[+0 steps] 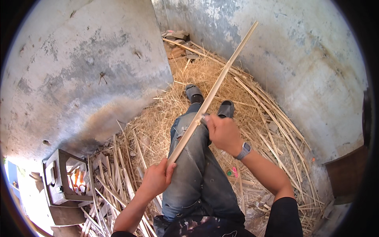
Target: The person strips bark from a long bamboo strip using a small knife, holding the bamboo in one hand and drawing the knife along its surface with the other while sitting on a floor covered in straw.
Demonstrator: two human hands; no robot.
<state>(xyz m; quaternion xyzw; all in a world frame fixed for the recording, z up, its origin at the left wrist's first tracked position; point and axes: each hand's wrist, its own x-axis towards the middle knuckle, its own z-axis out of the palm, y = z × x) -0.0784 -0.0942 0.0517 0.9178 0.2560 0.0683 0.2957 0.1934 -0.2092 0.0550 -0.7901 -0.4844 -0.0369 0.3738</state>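
A long pale bamboo strip (215,87) slants up and away to the right across my thighs. My left hand (158,176) is closed round its near end, above my left leg. Further up the strip, my right hand (224,133) grips a knife (203,118), most of it hidden in the fist. Its metal edge meets the strip, where a small pale curl of shaving (198,122) stands up. The far end of the strip rises free in front of the wall. Beneath it are my legs in worn jeans (183,189).
Shavings (158,122) cover the floor around my sandals. Long strips (272,112) lie along the curved right wall (300,51); more cut sticks (114,177) pile up at left beside a metal-framed box (59,181). Bricks (177,36) sit in the far corner. A brown panel (347,173) stands at right.
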